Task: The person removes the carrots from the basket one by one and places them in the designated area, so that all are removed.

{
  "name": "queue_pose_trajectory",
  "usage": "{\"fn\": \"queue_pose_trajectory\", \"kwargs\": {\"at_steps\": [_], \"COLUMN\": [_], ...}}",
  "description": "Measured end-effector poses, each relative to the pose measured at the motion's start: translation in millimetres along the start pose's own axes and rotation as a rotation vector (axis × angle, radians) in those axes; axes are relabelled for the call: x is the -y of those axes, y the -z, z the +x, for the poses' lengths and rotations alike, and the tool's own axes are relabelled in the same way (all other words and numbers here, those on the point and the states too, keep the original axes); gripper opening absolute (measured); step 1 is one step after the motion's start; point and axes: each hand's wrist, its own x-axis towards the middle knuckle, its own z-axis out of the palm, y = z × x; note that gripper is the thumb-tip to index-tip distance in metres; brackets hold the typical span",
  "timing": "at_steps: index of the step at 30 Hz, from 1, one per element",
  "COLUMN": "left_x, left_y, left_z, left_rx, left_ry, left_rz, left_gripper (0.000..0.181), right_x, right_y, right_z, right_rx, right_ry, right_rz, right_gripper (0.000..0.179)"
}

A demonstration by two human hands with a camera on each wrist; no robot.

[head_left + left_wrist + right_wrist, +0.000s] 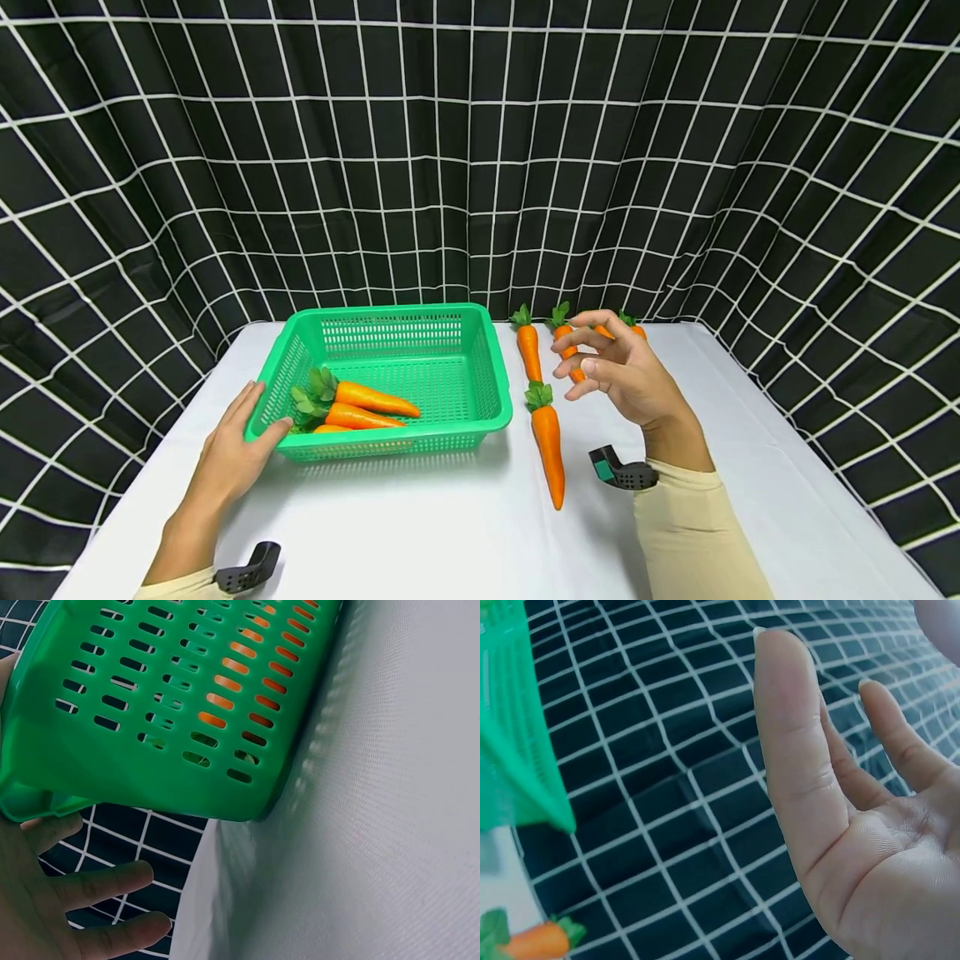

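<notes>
My left hand (pixel 231 454) rests against the near left corner of a green basket (pixel 491 367), its thumb over the rim. In the left wrist view, the fingers (pixel 112 885) are straight and spread beside the basket wall (pixel 90 757). Carrots with leafy tops, such as one carrot (pixel 375 398), lie in the basket's left part. My right hand (pixel 630 375) hovers over the right of the table, fingers loosely bent and holding nothing. Nearest to it are a carrot (pixel 567 346) partly behind the fingers and a carrot (pixel 549 450) lying closer to me.
Another carrot (pixel 528 350) lies just right of the basket. More carrots, including one carrot (pixel 638 331), are at the table's back edge, partly hidden behind my right hand. A white cloth (pixel 420 525) covers the table. A black gridded curtain (pixel 465 167) stands around the back and sides.
</notes>
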Motion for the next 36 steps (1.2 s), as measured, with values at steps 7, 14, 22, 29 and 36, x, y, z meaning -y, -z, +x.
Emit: {"fn": "queue_pose_trajectory", "kwargs": {"at_steps": [7,14,22,29,36], "left_x": [-0.1,0.1,-0.6,-0.5,0.3], "left_y": [1.1,2.4,-0.1,-1.4,1.1], "left_z": [-0.9,0.0,-2.0,-1.2,-2.4], "left_rx": [0.009,0.010,0.023,0.015,0.014], "left_ry": [0.013,0.016,0.039,0.040,0.042], "left_rz": [-0.004,0.001,-0.005,-0.008,0.000], "left_gripper": [0.076,0.076,0.077,0.077,0.077], "right_x": [2,-4,-9,-25,-41], "right_y": [-17,-35,-50,-58,-72], "right_z": [26.3,54.7,85.4,112.1,133.8], "right_rx": [0.035,0.036,0.083,0.133,0.202], "right_ry": [0.026,-0.017,-0.051,-0.116,-0.176], "right_rz": [-0.017,-0.017,-0.030,0.000,-0.002], "right_gripper": [0.042,0.043,0.045,0.053,0.059]}}
